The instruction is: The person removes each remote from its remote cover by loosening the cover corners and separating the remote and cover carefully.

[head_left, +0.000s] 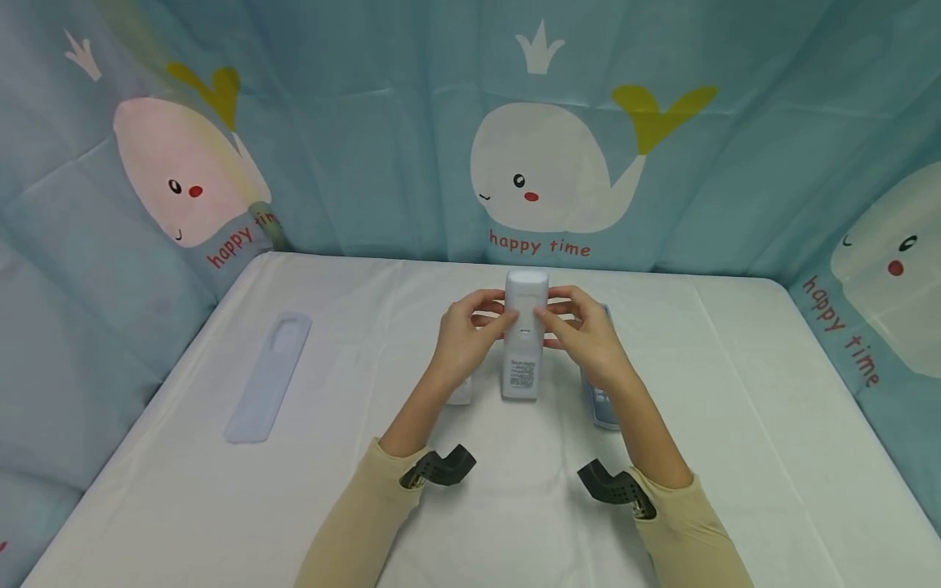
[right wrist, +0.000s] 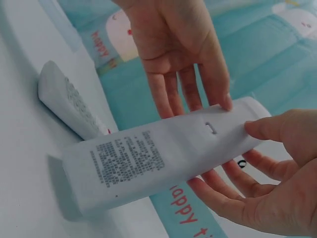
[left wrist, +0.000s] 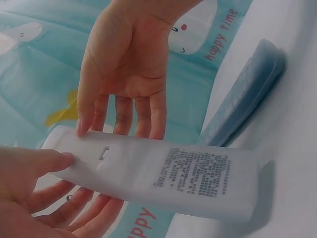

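Observation:
A white remote control (head_left: pixel 524 343) stands on its lower end on the white table (head_left: pixel 220 506), its back with a printed label facing me. My left hand (head_left: pixel 474 327) holds its upper part from the left, thumb on the back and fingers behind. From the other side my right hand (head_left: pixel 573 327) pinches it the same way. In the left wrist view the left thumb (left wrist: pixel 59 159) presses the remote (left wrist: pixel 163 173) near a small slot, with the right hand (left wrist: pixel 129 74) beyond. In the right wrist view the right hand (right wrist: pixel 267 193) grips the remote (right wrist: pixel 153 158) opposite the left hand (right wrist: pixel 183 54).
A pale blue silicone sleeve (head_left: pixel 268 376) lies flat at the table's left. A blue-grey remote (head_left: pixel 601 407) lies just right of the held one, partly under my right wrist. Another white remote (right wrist: pixel 69 104) lies left of it. A whale-print curtain (head_left: pixel 544 171) surrounds the table.

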A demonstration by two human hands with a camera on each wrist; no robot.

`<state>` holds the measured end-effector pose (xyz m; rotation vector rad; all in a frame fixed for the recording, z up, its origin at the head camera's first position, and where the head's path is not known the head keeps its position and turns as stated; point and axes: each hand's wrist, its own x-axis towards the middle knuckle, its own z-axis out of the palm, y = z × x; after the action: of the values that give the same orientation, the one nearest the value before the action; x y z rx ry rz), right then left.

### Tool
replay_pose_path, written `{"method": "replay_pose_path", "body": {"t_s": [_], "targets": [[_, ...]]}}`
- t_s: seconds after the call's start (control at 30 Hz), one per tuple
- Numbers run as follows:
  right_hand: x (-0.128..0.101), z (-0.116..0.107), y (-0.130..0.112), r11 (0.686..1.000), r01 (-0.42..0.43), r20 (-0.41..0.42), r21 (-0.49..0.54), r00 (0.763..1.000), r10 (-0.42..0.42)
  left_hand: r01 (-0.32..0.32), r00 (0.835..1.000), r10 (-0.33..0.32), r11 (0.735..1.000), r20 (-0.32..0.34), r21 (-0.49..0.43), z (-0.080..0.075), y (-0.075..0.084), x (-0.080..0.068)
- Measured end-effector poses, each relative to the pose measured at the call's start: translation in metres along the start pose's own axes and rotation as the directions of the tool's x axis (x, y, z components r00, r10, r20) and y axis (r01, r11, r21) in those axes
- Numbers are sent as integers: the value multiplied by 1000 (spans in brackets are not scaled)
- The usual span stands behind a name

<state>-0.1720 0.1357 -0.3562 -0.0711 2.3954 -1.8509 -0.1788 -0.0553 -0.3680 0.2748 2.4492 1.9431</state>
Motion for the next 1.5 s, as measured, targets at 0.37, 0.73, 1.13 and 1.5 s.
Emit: {"method": "replay_pose_path", "body": {"t_s": [0.37, 0.73, 1.13, 1.5], "targets": [[-5, 3, -6, 999, 39, -3, -37, 999, -39, -110, 992, 113, 993, -61, 41, 0, 7, -4], [-9, 5, -10, 994, 99, -33, -42, 994, -101, -174, 980, 173, 985, -95, -6, 2, 13, -6], [-9, 11, -9, 971, 236, -89, -44, 967, -239, -320, 940, 312, 947, -139, -37, 3, 10, -6], [-12, 15, -9, 967, 251, -125, -46, 959, -255, -358, 924, 352, 934, -148, -15, 5, 7, -6]]}}
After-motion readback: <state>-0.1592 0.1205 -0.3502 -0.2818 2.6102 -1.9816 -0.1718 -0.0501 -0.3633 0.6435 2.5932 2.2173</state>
